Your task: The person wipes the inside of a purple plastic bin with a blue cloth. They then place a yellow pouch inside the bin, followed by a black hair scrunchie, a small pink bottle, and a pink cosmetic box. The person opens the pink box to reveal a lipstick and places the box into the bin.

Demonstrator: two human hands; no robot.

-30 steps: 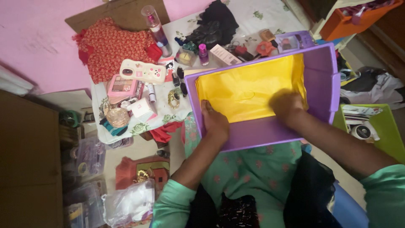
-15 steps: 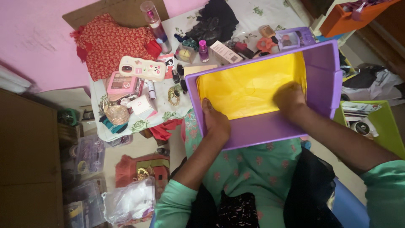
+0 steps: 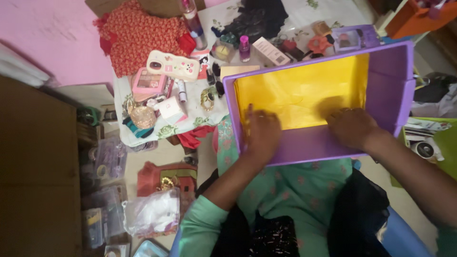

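purple box (image 3: 385,90) is being kept in centre-right of frame, on lap. yellow sheet (image 3: 300,90) is lying inside it, covering bottom. left hand (image 3: 261,133) is being pressed flat, fingers spread, on sheet's lower left edge, nothing gripped. right hand (image 3: 351,126) is being laid open on sheet's lower right edge, seemingly not gripping. cosmetics clutter on floral cloth (image 3: 200,114) is lying at upper left, red garment (image 3: 138,35) beside it.

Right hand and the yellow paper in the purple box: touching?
Touching. In the head view the right hand lies flat with its fingers on the near edge of the yellow paper lining the purple box; no gap shows.
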